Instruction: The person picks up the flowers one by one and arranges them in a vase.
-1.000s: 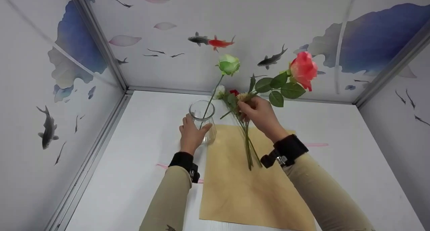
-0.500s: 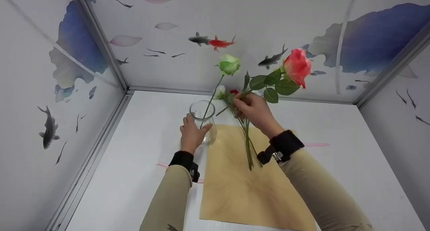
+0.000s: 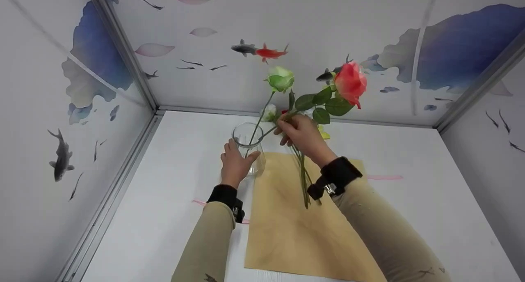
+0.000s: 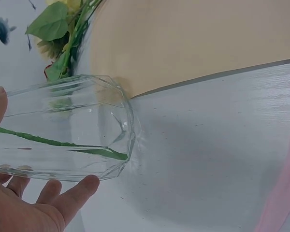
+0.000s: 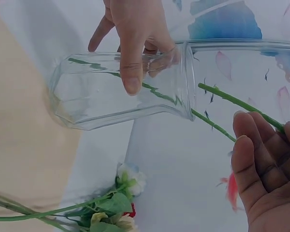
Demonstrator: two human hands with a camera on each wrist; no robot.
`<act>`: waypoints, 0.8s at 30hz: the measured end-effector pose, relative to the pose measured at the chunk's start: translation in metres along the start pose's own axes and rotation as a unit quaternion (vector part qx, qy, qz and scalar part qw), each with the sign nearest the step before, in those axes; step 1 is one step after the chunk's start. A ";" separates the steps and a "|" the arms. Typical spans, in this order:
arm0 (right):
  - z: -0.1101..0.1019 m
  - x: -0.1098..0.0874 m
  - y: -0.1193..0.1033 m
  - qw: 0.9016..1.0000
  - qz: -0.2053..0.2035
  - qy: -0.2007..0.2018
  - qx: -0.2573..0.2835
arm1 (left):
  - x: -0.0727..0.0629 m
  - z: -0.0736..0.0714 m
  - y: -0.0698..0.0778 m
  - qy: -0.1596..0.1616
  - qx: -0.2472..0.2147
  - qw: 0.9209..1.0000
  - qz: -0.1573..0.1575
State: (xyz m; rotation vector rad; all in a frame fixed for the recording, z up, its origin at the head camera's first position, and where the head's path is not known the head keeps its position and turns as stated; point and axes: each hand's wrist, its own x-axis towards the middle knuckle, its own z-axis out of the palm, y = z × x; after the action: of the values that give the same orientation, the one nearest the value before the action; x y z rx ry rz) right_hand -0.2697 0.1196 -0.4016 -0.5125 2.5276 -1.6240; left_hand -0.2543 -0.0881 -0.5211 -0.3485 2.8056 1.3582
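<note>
My left hand [image 3: 235, 163] grips a clear glass vase [image 3: 257, 165], thumb on one side and fingers on the other. A pale green rose [image 3: 281, 79] stands tilted in the vase; its stem [image 4: 58, 142] reaches the base in the left wrist view. With my right hand [image 3: 305, 137] I pinch the stem of a coral-pink rose [image 3: 351, 85] that has dark green leaves [image 3: 338, 106]. In the right wrist view, the cut end of that stem [image 5: 223, 98] is just outside the vase mouth, near the green rose's stem [image 5: 213, 125].
Several more flowers lie beyond my right hand, including a white one [image 3: 269, 113] and a yellow one [image 3: 323, 132]. Their stems [image 3: 304, 179] cross a sheet of brown paper [image 3: 303, 237] on the white table [image 3: 172, 183]. Printed walls [image 3: 184, 85] enclose the table.
My right hand has moved left with the coral-pink rose, bringing its stem end from beside the vase up to the rim. The left hand and vase have stayed in place.
</note>
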 end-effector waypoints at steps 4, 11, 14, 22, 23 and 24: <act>0.005 0.003 0.000 1.000 0.005 -0.008 0.006 | 0.001 0.000 0.000 0.004 0.002 1.000 0.002; 0.016 0.005 0.002 0.999 0.025 -0.025 0.021 | 0.000 0.000 0.000 0.008 0.004 1.000 0.002; 0.020 0.006 0.003 0.999 0.030 -0.026 0.024 | -0.001 0.000 0.001 0.010 0.002 1.000 0.003; 0.029 0.009 0.007 0.998 0.055 -0.029 0.017 | -0.001 0.001 0.001 0.016 0.008 1.000 0.008; 0.031 0.009 0.008 0.998 0.060 -0.030 0.015 | -0.001 0.001 0.001 0.015 0.010 1.000 0.007; 0.032 0.009 0.008 0.997 0.064 -0.032 0.011 | 0.000 0.001 0.001 0.015 0.011 1.000 0.005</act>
State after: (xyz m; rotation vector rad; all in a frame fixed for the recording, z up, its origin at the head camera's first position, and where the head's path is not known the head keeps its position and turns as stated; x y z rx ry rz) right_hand -0.2721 0.0919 -0.4215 -0.3856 2.4402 -1.5636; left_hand -0.2542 -0.0863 -0.5212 -0.3570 2.8471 1.3348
